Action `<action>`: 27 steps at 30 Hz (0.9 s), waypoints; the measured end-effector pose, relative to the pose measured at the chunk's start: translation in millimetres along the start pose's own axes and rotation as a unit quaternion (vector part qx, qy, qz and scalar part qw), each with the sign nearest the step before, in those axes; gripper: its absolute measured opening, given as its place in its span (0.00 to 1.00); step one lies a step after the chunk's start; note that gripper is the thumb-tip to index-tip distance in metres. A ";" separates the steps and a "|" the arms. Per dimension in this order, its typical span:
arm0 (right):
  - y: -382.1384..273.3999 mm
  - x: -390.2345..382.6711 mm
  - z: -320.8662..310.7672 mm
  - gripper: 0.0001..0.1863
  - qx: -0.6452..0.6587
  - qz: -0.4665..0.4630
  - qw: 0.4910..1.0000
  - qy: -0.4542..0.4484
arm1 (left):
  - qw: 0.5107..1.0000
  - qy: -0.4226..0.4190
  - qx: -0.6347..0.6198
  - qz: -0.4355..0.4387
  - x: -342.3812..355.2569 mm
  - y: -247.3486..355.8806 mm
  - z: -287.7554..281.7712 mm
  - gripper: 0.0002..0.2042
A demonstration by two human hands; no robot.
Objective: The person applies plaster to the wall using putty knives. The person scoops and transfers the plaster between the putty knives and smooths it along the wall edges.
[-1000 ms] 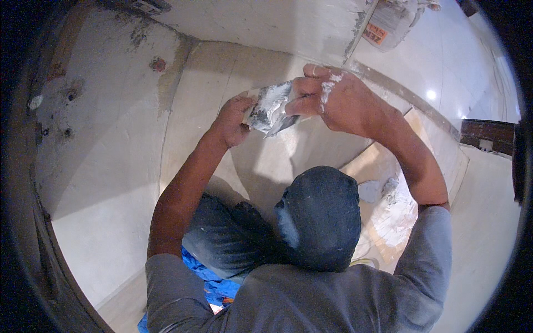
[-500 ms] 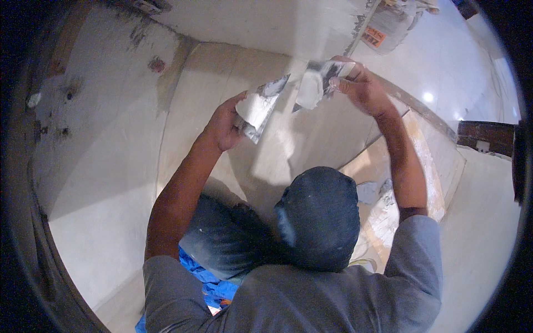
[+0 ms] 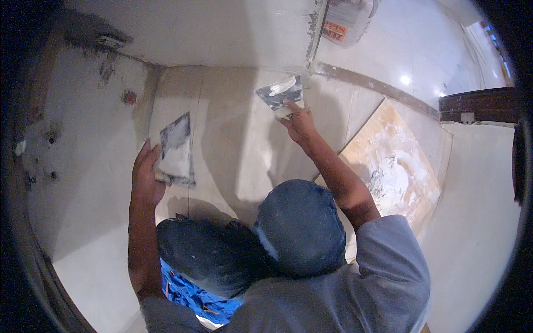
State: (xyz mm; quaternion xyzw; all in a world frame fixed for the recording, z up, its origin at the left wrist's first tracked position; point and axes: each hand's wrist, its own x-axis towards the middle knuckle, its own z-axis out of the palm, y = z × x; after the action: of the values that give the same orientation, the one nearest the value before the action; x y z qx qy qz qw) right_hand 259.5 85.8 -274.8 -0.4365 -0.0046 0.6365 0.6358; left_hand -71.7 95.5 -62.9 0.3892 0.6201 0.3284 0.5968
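My left hand [image 3: 146, 177] is closed on the edge of a flat putty scraper [image 3: 176, 155]. That blade is grey and thinly smeared with white, held near the stained wall at the left. My right hand [image 3: 300, 123] grips a second putty scraper [image 3: 267, 99], farther away and nearer the middle. A thick streak of white putty [image 3: 283, 86] lies along its far part. The two blades are well apart. At the right, a wooden board [image 3: 361, 136] carries a spread heap of wet white putty [image 3: 391, 176].
A whitish translucent tub [image 3: 355, 22] with an orange label stands at the top right. Beside it runs a narrow rough-edged strip [image 3: 316, 36]. My bent knees [image 3: 302, 222] rise in the middle. Blue cloth [image 3: 197, 299] lies below them. The left wall [image 3: 89, 161] has small holes.
My hands have moved apart: the left one went left and lower with its scraper, the right one turned its scraper flat, putty side showing. The view has shifted, uncovering more of the board.
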 end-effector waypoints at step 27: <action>93.9 201.7 19.4 0.16 0.030 0.024 0.999 -0.039 | 0.993 0.019 -0.113 -0.009 -30.0 -4.6 -8.9 0.22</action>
State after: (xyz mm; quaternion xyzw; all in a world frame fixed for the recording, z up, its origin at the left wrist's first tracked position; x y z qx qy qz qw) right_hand 211.2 242.6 -426.4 -0.3922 0.0005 0.6681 0.6324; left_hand -81.4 67.5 -51.7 0.3073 0.5938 0.3978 0.6282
